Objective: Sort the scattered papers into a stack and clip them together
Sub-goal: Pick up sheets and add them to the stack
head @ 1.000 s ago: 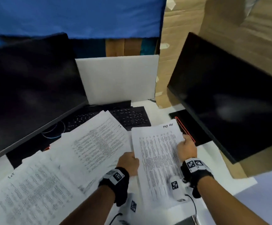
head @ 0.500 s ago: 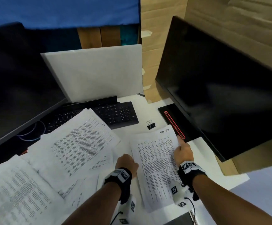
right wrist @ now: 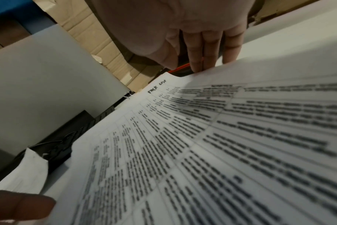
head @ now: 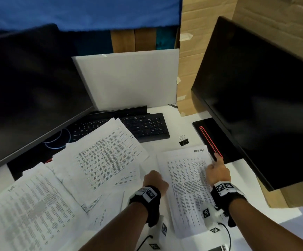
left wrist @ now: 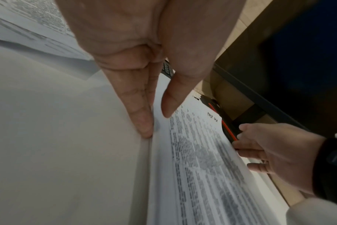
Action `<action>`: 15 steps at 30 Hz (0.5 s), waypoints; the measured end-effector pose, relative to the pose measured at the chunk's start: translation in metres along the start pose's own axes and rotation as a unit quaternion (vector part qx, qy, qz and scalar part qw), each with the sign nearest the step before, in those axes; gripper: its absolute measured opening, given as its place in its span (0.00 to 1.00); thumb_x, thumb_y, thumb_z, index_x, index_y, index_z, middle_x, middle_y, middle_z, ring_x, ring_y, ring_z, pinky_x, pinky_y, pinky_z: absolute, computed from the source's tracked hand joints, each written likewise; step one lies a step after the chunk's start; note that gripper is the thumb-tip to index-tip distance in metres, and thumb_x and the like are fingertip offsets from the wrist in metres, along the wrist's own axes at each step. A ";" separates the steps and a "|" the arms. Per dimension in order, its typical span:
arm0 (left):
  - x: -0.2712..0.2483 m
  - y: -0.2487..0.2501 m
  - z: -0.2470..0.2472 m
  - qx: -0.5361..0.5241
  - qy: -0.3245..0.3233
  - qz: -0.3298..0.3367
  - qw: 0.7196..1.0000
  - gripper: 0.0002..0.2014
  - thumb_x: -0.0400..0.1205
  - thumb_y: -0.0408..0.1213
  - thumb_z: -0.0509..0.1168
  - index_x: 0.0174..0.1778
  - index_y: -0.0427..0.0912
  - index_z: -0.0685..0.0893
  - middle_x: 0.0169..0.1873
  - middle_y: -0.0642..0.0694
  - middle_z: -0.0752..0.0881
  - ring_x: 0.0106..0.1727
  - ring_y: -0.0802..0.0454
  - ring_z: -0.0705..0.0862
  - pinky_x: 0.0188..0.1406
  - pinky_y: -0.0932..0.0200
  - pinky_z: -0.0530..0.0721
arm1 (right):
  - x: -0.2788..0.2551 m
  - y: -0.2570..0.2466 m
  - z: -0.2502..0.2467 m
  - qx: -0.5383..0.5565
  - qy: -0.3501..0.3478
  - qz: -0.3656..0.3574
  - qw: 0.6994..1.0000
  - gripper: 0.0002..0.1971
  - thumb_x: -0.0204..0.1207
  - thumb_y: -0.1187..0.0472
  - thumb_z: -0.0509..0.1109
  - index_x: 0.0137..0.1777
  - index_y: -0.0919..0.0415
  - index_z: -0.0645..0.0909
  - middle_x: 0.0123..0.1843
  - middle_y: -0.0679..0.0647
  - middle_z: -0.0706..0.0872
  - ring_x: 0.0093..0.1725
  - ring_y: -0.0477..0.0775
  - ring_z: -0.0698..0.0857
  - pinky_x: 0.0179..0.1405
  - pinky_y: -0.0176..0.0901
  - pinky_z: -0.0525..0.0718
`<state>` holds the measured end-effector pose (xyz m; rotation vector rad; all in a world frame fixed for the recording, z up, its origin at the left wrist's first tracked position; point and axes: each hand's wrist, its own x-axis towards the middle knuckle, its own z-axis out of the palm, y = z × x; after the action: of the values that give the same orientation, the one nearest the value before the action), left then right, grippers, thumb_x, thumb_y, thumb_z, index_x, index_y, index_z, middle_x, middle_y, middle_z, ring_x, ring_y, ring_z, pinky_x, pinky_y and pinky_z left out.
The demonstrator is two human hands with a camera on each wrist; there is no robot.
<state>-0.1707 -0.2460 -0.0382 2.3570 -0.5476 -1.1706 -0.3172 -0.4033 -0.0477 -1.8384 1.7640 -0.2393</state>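
A stack of printed sheets marked by hand at its top corner lies on the white desk in front of me. My left hand stands against the stack's left edge; its straight fingers press that edge with the thumb just above the top sheet. My right hand touches the right edge with straight fingers. More printed papers lie scattered and overlapping to the left, some near the front left. A black binder clip sits on the desk just beyond the stack.
A black keyboard lies partly under the scattered papers. Dark monitors stand at left and right; the right one's black base with a red stripe touches the stack's far corner. A white board leans behind.
The stack has slid toward me off the keyboard, between both hands. The binder clip has come into view beyond it. My right index finger now points out along the right edge.
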 end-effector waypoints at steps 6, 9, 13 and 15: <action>-0.009 -0.024 -0.046 -0.126 0.009 0.046 0.991 0.13 0.72 0.34 0.67 0.53 0.41 0.86 0.49 0.37 0.91 0.48 0.40 0.91 0.50 0.47 0.91 | -0.032 -0.076 0.009 0.045 0.023 -0.160 0.986 0.25 0.79 0.62 0.64 0.76 0.55 0.69 0.68 0.63 0.80 0.66 0.66 0.77 0.67 0.59 0.76; -0.015 -0.064 -0.094 -0.122 0.072 0.068 0.988 0.05 0.70 0.39 0.67 0.40 0.52 0.85 0.44 0.45 0.91 0.43 0.45 0.91 0.48 0.49 0.91 | -0.066 -0.130 0.036 0.093 -0.108 -0.224 0.964 0.17 0.81 0.64 0.61 0.69 0.55 0.77 0.52 0.59 0.87 0.48 0.58 0.83 0.51 0.41 0.77; -0.025 -0.136 -0.161 -0.071 0.161 0.027 0.984 0.05 0.74 0.39 0.65 0.39 0.53 0.85 0.41 0.51 0.89 0.42 0.50 0.89 0.43 0.60 0.86 | -0.123 -0.180 0.087 0.016 -0.273 -0.332 0.903 0.12 0.81 0.63 0.61 0.57 0.55 0.84 0.48 0.53 0.88 0.42 0.52 0.83 0.46 0.37 0.78; -0.035 -0.185 -0.195 -0.076 0.213 -0.018 0.974 0.06 0.77 0.35 0.65 0.44 0.51 0.85 0.40 0.50 0.87 0.44 0.48 0.87 0.41 0.62 0.81 | -0.154 -0.196 0.116 -0.038 -0.348 -0.369 0.861 0.10 0.80 0.61 0.61 0.54 0.55 0.85 0.51 0.51 0.88 0.43 0.49 0.84 0.47 0.38 0.82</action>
<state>-0.0047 -0.0335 -0.0131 2.3902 -0.2567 -0.6593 -0.1081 -0.2302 -0.0027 -2.2031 0.5462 0.2052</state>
